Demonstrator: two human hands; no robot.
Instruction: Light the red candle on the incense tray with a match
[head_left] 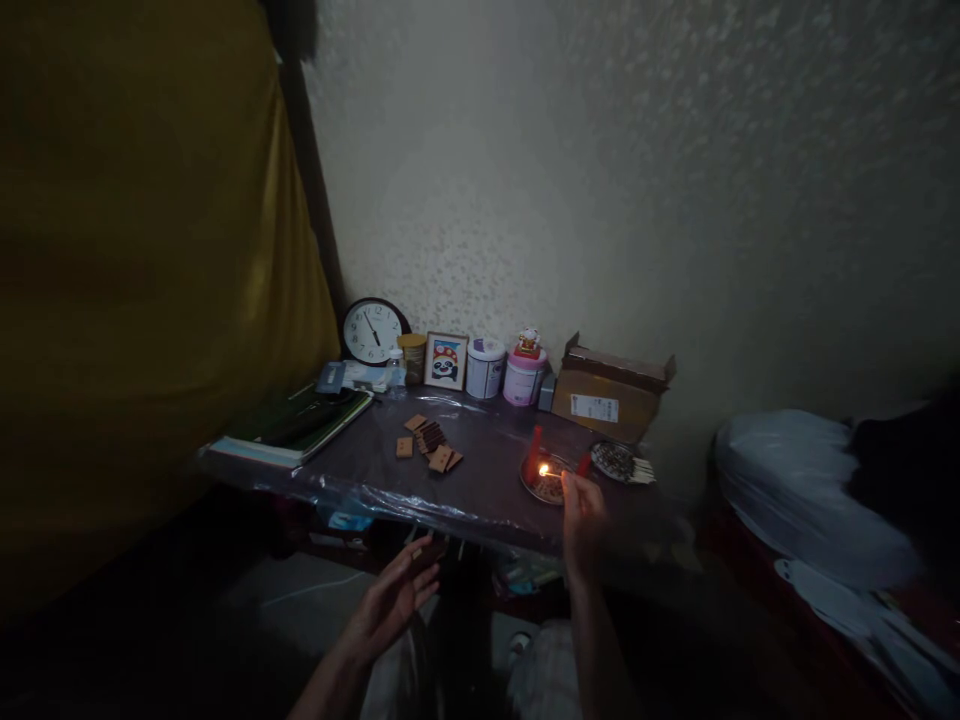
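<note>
Left hand [396,597] and right hand [583,512] bare, forearms [594,625] too; pale legwear [551,665], its pattern too dim from here.

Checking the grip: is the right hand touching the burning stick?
Touching: head view shows the right hand pinching the stick by the end opposite the flame.

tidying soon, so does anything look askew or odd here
Slightly: the tan and brown pieces lie in a loose, crooked heap, unlike the upright tins behind, and the clear plastic cover looks rumpled along its front edge. The right hand holds a burning stick, an open flame near that plastic.
</note>
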